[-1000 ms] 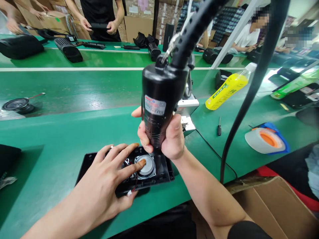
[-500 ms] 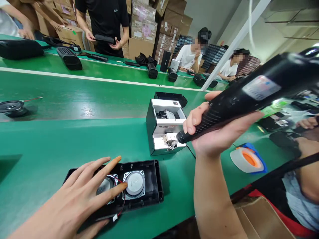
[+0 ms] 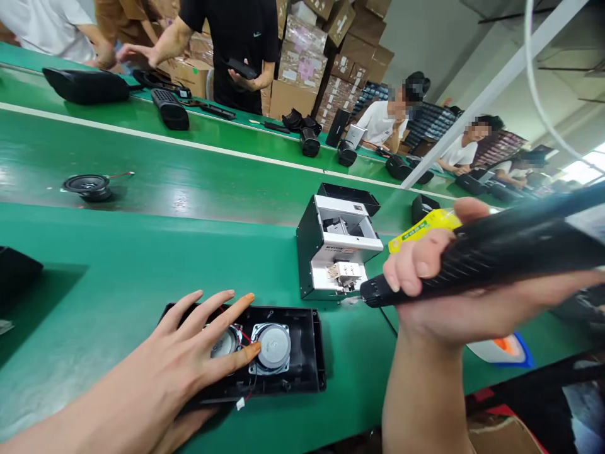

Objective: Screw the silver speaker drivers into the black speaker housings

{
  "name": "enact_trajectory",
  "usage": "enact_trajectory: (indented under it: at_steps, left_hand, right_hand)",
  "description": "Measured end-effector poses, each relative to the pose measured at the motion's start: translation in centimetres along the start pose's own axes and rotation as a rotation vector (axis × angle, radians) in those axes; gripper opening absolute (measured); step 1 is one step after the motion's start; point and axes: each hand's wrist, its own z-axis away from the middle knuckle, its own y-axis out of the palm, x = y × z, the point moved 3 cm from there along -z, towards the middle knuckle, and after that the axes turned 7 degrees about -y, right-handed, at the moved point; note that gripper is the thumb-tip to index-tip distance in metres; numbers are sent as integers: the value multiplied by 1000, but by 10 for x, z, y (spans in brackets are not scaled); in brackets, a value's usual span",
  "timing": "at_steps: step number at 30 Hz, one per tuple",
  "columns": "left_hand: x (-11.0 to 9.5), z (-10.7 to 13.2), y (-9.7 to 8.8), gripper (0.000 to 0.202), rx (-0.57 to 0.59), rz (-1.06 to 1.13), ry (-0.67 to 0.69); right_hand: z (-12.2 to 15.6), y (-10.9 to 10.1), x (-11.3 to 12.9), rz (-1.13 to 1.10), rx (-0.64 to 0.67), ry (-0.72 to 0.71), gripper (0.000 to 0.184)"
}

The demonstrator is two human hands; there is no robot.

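Observation:
My left hand (image 3: 203, 350) lies over a black speaker housing (image 3: 307, 353), fingers spread, thumb low at its near edge. One fingertip touches the back of the right-hand round speaker driver (image 3: 275, 347); a second driver (image 3: 225, 343) is partly covered by the fingers. A thin wire with a white connector (image 3: 241, 403) hangs over the housing's near side. My right hand (image 3: 425, 271) is wrapped round a black electric screwdriver (image 3: 501, 246), held tilted. Its pale, blurred tip is just in front of the silver and black screw feeder (image 3: 347, 246).
A loose speaker (image 3: 88, 186) sits on the green bench, left. Behind the feeder stands a black tray (image 3: 350, 195). A yellow package (image 3: 420, 228) and a tape roll (image 3: 503, 348) lie right. Across the bench, co-workers stand or sit behind black speakers (image 3: 170, 110).
The view has shifted, bringing the loose speaker further in. My screwdriver has drawn down from the feeder's outlet towards me. My left hand stays on the housing. A co-worker's arm now reaches sideways.

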Motion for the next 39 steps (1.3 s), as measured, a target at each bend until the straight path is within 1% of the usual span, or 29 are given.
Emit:
enact_trajectory:
  at_steps: [3, 4, 6, 9, 12, 14, 17, 19, 21, 26, 29, 33, 39]
  left_hand:
    - [0, -1, -3, 75, 55, 9, -24]
    - [0, -1, -4, 78, 68, 24, -29]
    - [-1, -1, -6, 83, 82, 51, -28]
    - [-3, -2, -7, 87, 119, 72, -18]
    - [-5, -3, -10, 85, 142, 98, -11]
    - [-5, -5, -11, 81, 147, 111, -15]
    - [-5, -6, -11, 82, 161, 114, -15]
    - [-5, -7, -11, 84, 168, 116, -9]
    - [-5, -8, -11, 86, 173, 120, -7]
    - [-6, -11, -14, 86, 197, 107, -10]
    - [-7, -13, -17, 87, 203, 103, -15]
    - [-7, -16, -19, 87, 211, 108, -24]
    - [-7, -16, -19, 87, 210, 107, -25]
  right_hand:
    - [-1, 13, 12, -34, 39, 103, 41]
    - [-1, 18, 15, -48, 53, 114, 37]
    - [-2, 32, 17, -82, 77, 128, 32]
    - [0, 56, 9, -154, 88, 207, 29]
    - [8, 78, -7, -195, 81, 280, 33]
    - [16, 89, -19, -206, 81, 284, 43]
    - [29, 100, -37, -225, 98, 255, 61]
    - [36, 104, -46, -221, 99, 262, 66]
    - [41, 106, -54, -196, 96, 295, 64]
    - [49, 108, -63, -154, 101, 339, 66]
    - [53, 106, -69, -157, 91, 338, 70]
    - [55, 106, -74, -161, 107, 330, 71]
    - [54, 107, -75, -160, 108, 338, 68]
